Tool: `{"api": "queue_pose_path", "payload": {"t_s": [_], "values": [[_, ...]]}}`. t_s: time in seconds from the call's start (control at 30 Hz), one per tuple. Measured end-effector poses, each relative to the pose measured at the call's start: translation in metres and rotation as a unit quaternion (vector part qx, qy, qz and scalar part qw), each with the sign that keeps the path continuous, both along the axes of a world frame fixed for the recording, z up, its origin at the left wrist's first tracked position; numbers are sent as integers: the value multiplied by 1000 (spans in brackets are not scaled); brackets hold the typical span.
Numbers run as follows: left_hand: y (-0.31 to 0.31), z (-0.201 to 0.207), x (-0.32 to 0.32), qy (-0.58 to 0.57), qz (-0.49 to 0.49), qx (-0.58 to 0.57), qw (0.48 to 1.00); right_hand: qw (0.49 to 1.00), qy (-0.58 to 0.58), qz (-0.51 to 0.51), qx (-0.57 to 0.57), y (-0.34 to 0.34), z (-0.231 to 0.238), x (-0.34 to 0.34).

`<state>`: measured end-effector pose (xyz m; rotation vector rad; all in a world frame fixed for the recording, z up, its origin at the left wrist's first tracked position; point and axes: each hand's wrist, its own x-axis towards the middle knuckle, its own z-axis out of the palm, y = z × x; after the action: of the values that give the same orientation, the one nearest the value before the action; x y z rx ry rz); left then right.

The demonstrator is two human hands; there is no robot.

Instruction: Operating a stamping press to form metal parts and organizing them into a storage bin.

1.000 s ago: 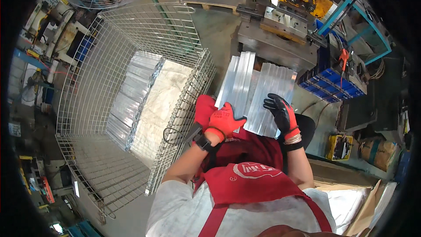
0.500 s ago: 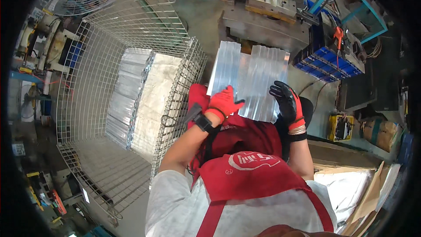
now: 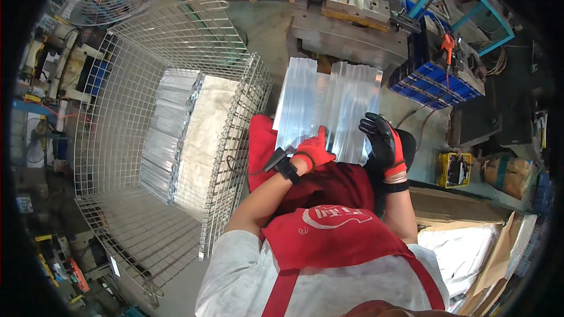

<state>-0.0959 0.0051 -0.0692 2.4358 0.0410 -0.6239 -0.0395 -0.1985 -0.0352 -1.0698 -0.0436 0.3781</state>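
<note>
Shiny silver metal strips with ridged faces lie side by side in front of my lap, in a left group [image 3: 298,97] and a right group [image 3: 354,103]. Between the groups runs a narrow gap at the far side. My left hand [image 3: 315,149], in a red glove, is at the near end of the strips, by the gap. Its index finger stretches forward over them and the thumb points right. My right hand [image 3: 385,141], in a red glove with a black palm, stands beside the right group's edge, fingers apart and slightly bent, holding nothing.
A wire mesh cage [image 3: 235,135] at left contains more metal strips [image 3: 167,132] and a pale sheet [image 3: 208,135]. Ahead stands a heavy machine [image 3: 352,35]. At right are a blue crate [image 3: 420,85], a small yellow basket [image 3: 454,170] and an open cardboard box [image 3: 499,258].
My left hand has moved right and toward me along the strips. The gap between the two strip groups looks wider. My right hand has stayed beside the right edge.
</note>
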Motion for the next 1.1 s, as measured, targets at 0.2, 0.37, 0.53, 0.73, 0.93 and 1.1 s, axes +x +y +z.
{"api": "queue_pose_path", "payload": {"t_s": [0.2, 0.37, 0.53, 0.73, 0.93, 1.1], "values": [[20, 6, 2, 11, 72, -67, 995, 1000, -18, 18, 0, 12, 9, -3], [36, -18, -11, 26, 202, -381, 902, 998, -13, 21, -57, 17, -7, 3], [24, 51, -17, 65, 183, -565, 802, 997, -42, 62, -14, 31, -14, 18], [11, 88, 20, 69, 140, -649, 745, 946, -297, -55, -122, 62, 26, 70], [6, 89, 65, -29, 45, -635, 771, 978, -90, -82, -171, 75, 46, 131], [7, 88, 95, 140, 136, -732, 653, 981, -96, -127, -107, 92, 45, 151]]}}
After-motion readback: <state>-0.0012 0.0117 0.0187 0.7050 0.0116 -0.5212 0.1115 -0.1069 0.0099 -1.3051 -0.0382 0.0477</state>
